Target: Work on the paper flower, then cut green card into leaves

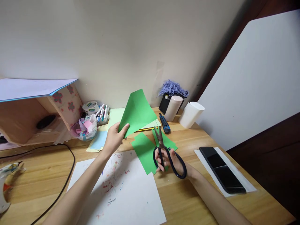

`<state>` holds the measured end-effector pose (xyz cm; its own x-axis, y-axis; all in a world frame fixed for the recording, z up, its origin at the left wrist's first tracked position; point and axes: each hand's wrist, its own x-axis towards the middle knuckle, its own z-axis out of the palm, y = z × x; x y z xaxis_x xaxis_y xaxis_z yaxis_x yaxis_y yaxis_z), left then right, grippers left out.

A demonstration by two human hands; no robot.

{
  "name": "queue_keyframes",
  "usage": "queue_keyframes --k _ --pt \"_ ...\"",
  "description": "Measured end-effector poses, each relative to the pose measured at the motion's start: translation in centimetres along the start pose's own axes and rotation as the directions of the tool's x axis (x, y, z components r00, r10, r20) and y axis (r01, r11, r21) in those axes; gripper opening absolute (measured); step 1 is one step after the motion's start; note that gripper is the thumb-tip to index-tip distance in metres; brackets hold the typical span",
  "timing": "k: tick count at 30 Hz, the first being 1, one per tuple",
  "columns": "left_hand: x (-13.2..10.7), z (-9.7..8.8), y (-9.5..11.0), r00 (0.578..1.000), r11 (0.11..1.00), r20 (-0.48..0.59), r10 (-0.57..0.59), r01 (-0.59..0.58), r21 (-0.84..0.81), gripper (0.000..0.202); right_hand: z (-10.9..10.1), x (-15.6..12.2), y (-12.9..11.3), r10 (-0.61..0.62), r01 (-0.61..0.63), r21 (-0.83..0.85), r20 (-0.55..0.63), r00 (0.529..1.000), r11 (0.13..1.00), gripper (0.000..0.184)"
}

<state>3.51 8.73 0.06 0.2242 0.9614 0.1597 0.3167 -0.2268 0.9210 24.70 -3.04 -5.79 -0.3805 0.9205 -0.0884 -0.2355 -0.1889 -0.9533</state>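
Observation:
A sheet of green paper (138, 111) is raised above the desk, its lower left corner pinched in my left hand (116, 134). My right hand (166, 157) is closed around the black handles of a pair of scissors (160, 140). The blades point away from me, slightly parted, and are clear of the raised sheet. Beneath the scissors lie more green paper pieces (144, 151), partly covered by my right hand. A large white sheet (131, 193) with coloured marks lies under my left forearm.
Behind are a blue utility knife (165, 124), a pale cylinder (173, 108), a white roll (191, 114) and purple yarn (173, 88). A phone (221, 168) lies at right. Left are a tub of paper scraps (84, 128), markers (103, 113), a black cable (71, 172) and a glue gun (7, 184).

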Motion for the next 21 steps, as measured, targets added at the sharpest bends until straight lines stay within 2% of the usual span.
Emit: queue_keyframes --k 2,6,9,16,21 --pt "-0.3 0.2 0.3 1.0 1.0 0.011 0.009 -0.009 -0.007 0.033 0.5 -0.2 0.2 0.025 -0.024 -0.033 0.032 0.999 0.999 0.067" --pt "-0.9 0.6 0.7 0.999 1.0 0.046 0.014 -0.014 -0.008 0.033 1.1 -0.3 0.3 0.026 -0.026 -0.102 0.0 1.0 0.994 0.068" --pt "-1.2 0.8 1.0 0.997 1.0 0.078 0.013 -0.013 -0.001 0.032 1.3 -0.2 0.2 0.04 -0.042 -0.094 -0.023 0.999 0.995 0.068" --pt "-1.6 0.9 1.6 0.991 0.998 0.127 0.04 -0.046 0.049 0.029 1.2 -0.2 -0.3 0.042 -0.052 -0.115 -0.086 0.995 0.992 0.068" --pt "-1.7 1.1 1.4 0.984 0.995 0.168 0.051 -0.065 0.079 0.031 0.8 0.1 0.4 0.067 -0.076 -0.098 -0.088 0.994 0.992 0.068"
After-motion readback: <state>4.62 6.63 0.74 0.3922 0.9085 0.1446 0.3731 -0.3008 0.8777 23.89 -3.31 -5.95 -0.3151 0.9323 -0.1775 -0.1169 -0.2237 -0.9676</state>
